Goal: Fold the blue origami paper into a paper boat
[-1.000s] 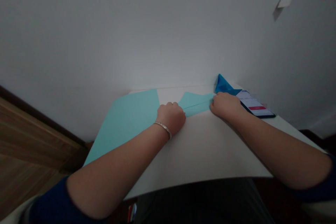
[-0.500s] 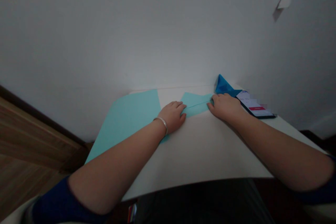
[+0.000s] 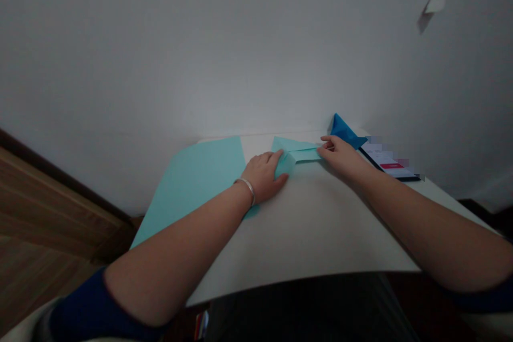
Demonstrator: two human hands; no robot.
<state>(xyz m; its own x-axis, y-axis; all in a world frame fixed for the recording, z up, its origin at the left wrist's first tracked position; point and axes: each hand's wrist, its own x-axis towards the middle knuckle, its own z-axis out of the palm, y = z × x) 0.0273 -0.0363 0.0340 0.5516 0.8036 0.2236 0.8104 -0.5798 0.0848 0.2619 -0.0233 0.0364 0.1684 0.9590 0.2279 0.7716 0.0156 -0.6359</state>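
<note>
A folded sheet of light turquoise paper (image 3: 306,155) lies on the white table between my hands, its right part lifted along a crease. My left hand (image 3: 265,175), with a bangle at the wrist, rests on the paper's left end, fingers stretched out and thumb apart. At the right end, my right hand (image 3: 335,153) pinches the edge between thumb and fingers. Behind that hand stands a folded blue paper shape (image 3: 345,131) with a pointed tip. Left of my left hand lies a larger flat turquoise sheet (image 3: 200,176), partly covered by my forearm.
A phone (image 3: 390,163) with a lit screen lies at the right edge of the white table (image 3: 304,246). The grey wall (image 3: 256,53) rises right behind the table. Wooden furniture (image 3: 52,197) stands at the left.
My right hand has lifted the right part of the folded paper, which lay flat before, and its fingers have closed on the edge. My left hand has stayed nearly in place.
</note>
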